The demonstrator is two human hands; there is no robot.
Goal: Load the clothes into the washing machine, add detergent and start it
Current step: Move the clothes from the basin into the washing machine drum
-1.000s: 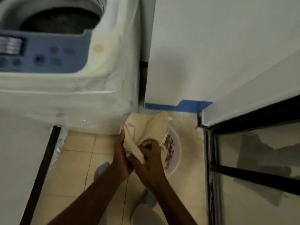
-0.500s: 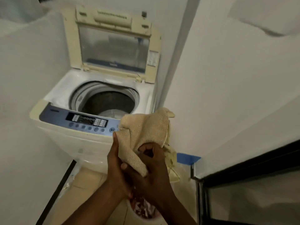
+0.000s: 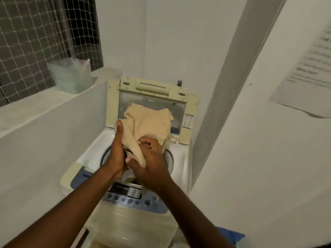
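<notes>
Both hands clutch a bundled beige towel [image 3: 146, 126] above the open drum of the washing machine [image 3: 179, 158]. Left hand [image 3: 117, 149] fingers flat along the bundle's left side; right hand [image 3: 150, 165] fingers curled into its lower fold. Lid [image 3: 191, 111] upright behind.

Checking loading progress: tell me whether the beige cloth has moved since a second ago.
Yes. The beige cloth, held in both hands, has risen from near the floor to above the washing machine's drum opening, in front of its raised lid.
</notes>
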